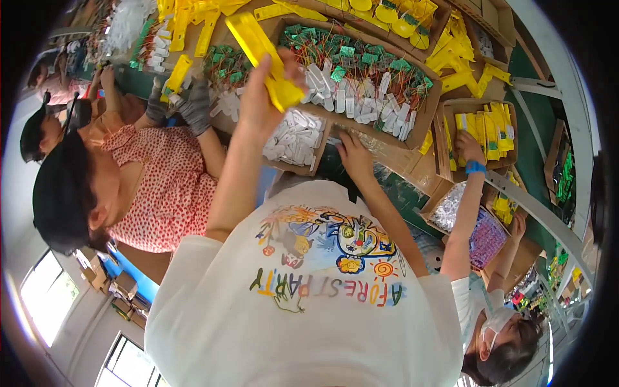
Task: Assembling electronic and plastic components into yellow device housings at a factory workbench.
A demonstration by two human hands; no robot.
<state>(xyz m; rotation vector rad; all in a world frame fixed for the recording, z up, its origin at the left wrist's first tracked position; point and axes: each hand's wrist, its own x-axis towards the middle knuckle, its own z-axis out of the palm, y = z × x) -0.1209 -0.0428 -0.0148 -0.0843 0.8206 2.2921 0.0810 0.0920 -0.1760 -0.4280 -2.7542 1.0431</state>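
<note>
Raised in front of me, my left hand (263, 90) is closed around a long yellow plastic housing (250, 40), tilted with its far end up and left. My right hand (353, 153) lies with its fingers stretched out on the near edge of the worktable, with nothing visible in it. Beside it on the left is a small cardboard box of white plastic pieces (294, 140). Beyond both hands stands a large cardboard tray (422, 119). It holds green circuit boards (369, 58) with thin wires and white plastic parts (351, 103).
A co-worker in a spotted top (164, 193) wears grey gloves (193, 109) and handles a yellow part on my left. On my right, another person's hand (469, 147) reaches into a box of yellow parts (493, 132). Yellow housings (193, 19) are heaped at the back.
</note>
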